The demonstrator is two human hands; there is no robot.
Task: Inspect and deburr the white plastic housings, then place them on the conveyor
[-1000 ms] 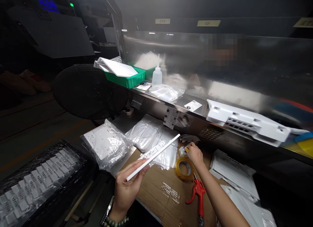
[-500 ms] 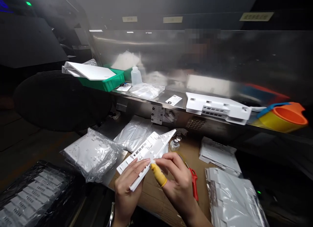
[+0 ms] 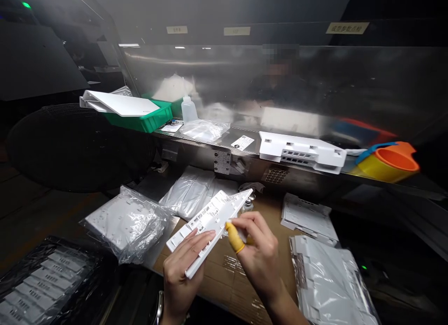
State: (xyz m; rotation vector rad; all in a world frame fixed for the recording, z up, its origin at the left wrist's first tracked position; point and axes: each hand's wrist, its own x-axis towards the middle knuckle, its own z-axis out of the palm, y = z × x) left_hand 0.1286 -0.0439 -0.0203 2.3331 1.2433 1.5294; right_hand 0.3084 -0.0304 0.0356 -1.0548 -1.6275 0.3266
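Observation:
A white plastic part (image 3: pixel 213 220) with rows of slots is tilted above the cardboard-covered bench (image 3: pixel 217 278). Around its lower left end my left hand (image 3: pixel 185 269) is wrapped, fingers over the face. My right hand (image 3: pixel 257 248), with a yellow cover (image 3: pixel 235 238) on the thumb, pinches at the part's right edge. Whatever lies between those fingertips is too small to make out. Just behind the part's upper tip stands a small glass jar (image 3: pixel 248 203), partly hidden.
Bagged white parts lie left (image 3: pixel 124 222) and right (image 3: pixel 329 278). A shelf edge (image 3: pixel 210 145) crosses behind, carrying a green bin (image 3: pixel 154 119), a bottle (image 3: pixel 189 110), a white panel (image 3: pixel 301 152) and a yellow-orange container (image 3: pixel 388 164). Labelled pieces (image 3: pixel 45 287) lie lower left.
My right hand has slid slightly up along the part's edge, away from my left fingers. The red-handled tool is now hidden behind my right hand. The view has shifted slightly.

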